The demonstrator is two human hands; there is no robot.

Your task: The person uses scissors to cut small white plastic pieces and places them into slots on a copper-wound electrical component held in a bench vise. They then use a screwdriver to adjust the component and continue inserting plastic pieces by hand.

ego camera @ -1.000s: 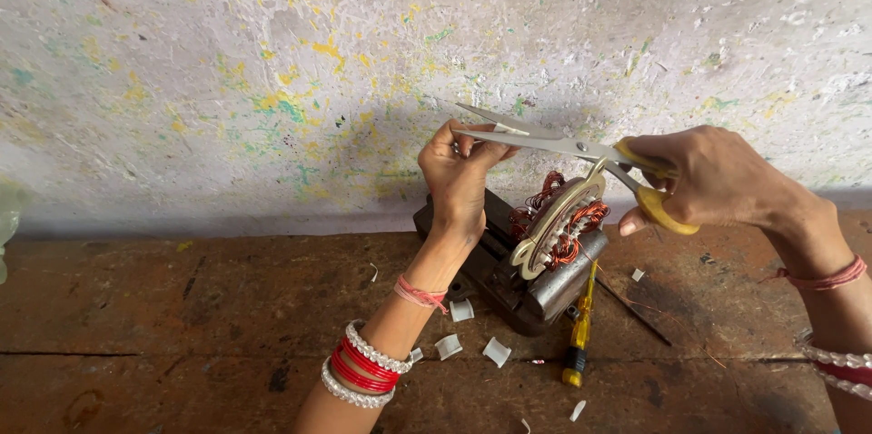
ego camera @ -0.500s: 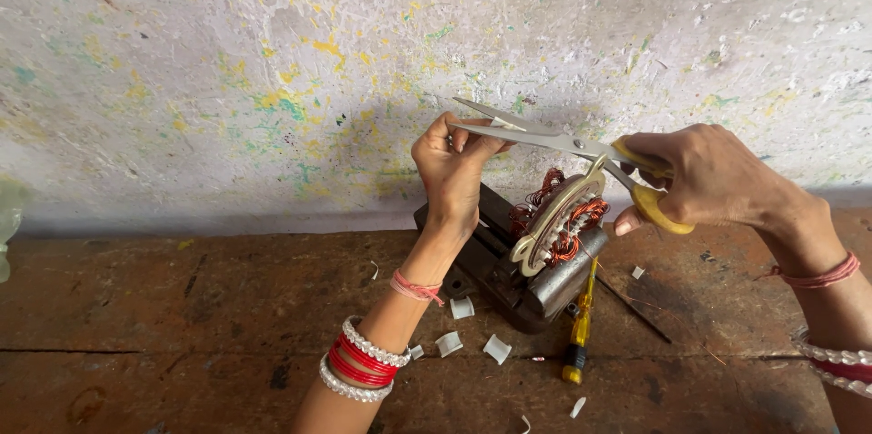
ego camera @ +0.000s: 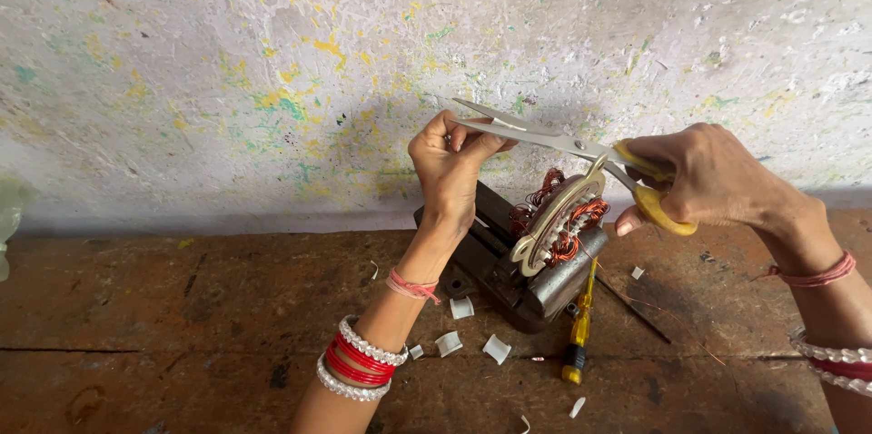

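Observation:
My right hand [ego camera: 713,182] grips yellow-handled scissors [ego camera: 554,142], blades slightly apart and pointing left. My left hand [ego camera: 450,171] is raised with its fingertips pinched on a small white strip [ego camera: 495,145] right at the blades. Below both hands a motor stator [ego camera: 556,221] with copper windings and a pale ring sits clamped in a dark bench vise [ego camera: 509,271] on the worn wooden bench [ego camera: 182,307].
A yellow-handled screwdriver [ego camera: 579,330] lies by the vise. Several small white curled offcuts [ego camera: 472,334] are scattered on the wood. A thin dark rod [ego camera: 636,307] lies right of the vise. A paint-flecked wall [ego camera: 272,80] rises behind the bench.
Both hands hold nearly the same pose. My left fingers have shifted slightly at the blade tips; the scissors stay over the stator.

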